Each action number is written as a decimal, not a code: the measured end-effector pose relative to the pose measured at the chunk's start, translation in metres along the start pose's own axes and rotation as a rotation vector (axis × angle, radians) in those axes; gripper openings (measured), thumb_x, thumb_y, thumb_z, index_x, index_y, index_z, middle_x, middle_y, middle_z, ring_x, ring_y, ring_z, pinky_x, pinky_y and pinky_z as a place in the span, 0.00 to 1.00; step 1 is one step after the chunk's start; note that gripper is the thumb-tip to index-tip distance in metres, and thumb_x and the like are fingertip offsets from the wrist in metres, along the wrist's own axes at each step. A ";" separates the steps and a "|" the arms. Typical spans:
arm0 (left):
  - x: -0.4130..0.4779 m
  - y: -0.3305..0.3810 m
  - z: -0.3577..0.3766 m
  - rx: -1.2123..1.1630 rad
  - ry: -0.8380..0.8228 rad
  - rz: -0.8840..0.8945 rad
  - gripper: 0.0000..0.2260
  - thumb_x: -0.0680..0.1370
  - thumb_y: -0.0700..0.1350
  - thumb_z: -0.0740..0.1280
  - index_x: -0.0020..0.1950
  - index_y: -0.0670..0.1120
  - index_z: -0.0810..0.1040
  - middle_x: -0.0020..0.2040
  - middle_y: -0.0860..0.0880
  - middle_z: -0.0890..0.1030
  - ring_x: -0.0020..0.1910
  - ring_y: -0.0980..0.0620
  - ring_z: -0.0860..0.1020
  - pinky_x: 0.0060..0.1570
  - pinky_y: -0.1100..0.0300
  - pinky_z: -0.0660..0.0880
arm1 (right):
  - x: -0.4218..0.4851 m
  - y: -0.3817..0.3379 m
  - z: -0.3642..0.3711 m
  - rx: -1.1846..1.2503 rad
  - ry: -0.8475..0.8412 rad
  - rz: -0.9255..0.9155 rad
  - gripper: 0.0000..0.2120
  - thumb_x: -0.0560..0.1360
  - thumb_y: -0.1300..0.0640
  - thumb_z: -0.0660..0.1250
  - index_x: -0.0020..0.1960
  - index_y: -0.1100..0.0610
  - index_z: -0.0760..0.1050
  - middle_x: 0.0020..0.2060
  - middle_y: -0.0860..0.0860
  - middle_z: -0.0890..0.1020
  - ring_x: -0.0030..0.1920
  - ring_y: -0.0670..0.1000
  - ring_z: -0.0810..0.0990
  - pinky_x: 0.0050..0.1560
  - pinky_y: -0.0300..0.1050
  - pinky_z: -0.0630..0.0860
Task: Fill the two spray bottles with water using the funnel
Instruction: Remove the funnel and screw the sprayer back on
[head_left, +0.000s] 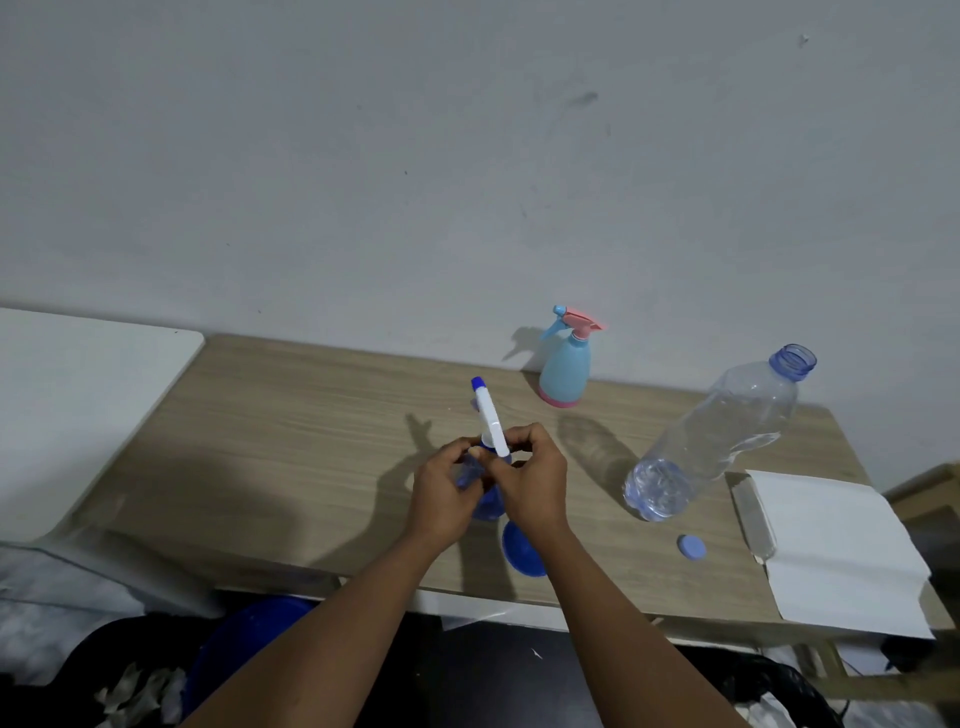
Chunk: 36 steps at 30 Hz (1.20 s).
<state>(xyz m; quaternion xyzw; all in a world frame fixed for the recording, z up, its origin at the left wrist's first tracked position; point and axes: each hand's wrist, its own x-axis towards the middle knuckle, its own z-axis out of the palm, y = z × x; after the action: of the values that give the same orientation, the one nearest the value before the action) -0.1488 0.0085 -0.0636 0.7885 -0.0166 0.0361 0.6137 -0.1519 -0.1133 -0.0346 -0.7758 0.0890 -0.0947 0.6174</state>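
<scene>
The translucent blue spray bottle (487, 505) stands near the middle of the wood-grain table (291, 431), most of its rounded body hidden by both hands. Its white plastic trigger head (490, 420), tipped with a dark blue nozzle, rises tilted above the knuckles. The left hand (445, 493) curls round the bottle's shoulder. The right hand (531, 483) has its fingers (521, 435) bent in close at the neck collar, seemingly pinching it, though the contact is hard to see. Just beneath the right wrist lies the blue funnel (521, 557), its wide mouth showing. At the table's back, by the wall, stands the second spray bottle (565, 366), pale blue with a pink base and trigger. To the right a ribbed clear water bottle (719, 434) stands uncapped, with its round blue cap (691, 547) lying flat nearby.
</scene>
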 end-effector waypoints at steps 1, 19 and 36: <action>0.000 -0.001 0.000 0.000 -0.005 -0.005 0.15 0.73 0.37 0.70 0.55 0.54 0.81 0.49 0.57 0.84 0.51 0.59 0.82 0.53 0.60 0.78 | 0.000 -0.001 0.001 -0.002 0.007 0.013 0.15 0.66 0.57 0.82 0.45 0.55 0.77 0.42 0.46 0.83 0.40 0.44 0.82 0.39 0.36 0.76; 0.003 -0.002 0.001 0.067 0.036 -0.036 0.17 0.70 0.33 0.71 0.50 0.53 0.81 0.46 0.57 0.83 0.47 0.64 0.80 0.48 0.74 0.72 | -0.008 0.000 -0.002 0.003 0.068 -0.009 0.11 0.69 0.57 0.80 0.43 0.55 0.78 0.39 0.46 0.83 0.41 0.42 0.81 0.40 0.36 0.77; 0.005 -0.015 0.002 0.077 0.034 -0.042 0.14 0.71 0.36 0.73 0.54 0.49 0.82 0.49 0.54 0.85 0.50 0.58 0.82 0.51 0.62 0.78 | -0.019 0.011 0.011 0.028 0.144 -0.057 0.14 0.73 0.55 0.76 0.57 0.53 0.81 0.48 0.44 0.85 0.49 0.46 0.83 0.47 0.39 0.80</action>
<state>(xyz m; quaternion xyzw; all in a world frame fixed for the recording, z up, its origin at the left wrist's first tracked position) -0.1426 0.0101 -0.0783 0.8109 0.0116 0.0371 0.5838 -0.1674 -0.1008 -0.0486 -0.7605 0.1099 -0.1690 0.6173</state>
